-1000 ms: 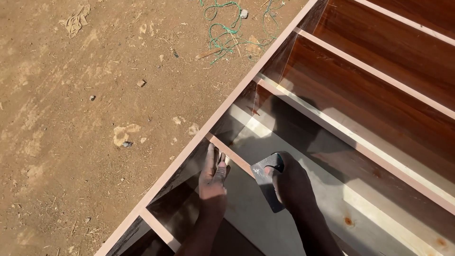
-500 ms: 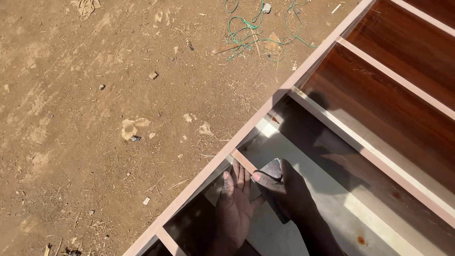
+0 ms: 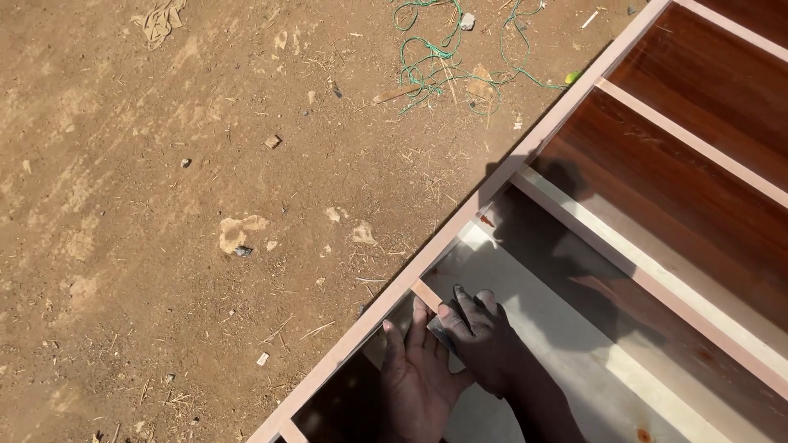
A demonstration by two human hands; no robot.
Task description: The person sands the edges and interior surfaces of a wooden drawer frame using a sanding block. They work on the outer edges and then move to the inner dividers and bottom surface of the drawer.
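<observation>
Bracing a short wooden divider (image 3: 426, 294) inside a cabinet frame (image 3: 492, 187), left hand (image 3: 416, 379) lies open-fingered; right hand (image 3: 484, 340) grips a small grey block (image 3: 437, 331).

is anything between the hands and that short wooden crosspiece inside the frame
Nothing visible. The left hand lies flat with its fingers up against the short crosspiece, and the right hand, closed on a small dark block, sits right beside it. No object lies between them.
</observation>
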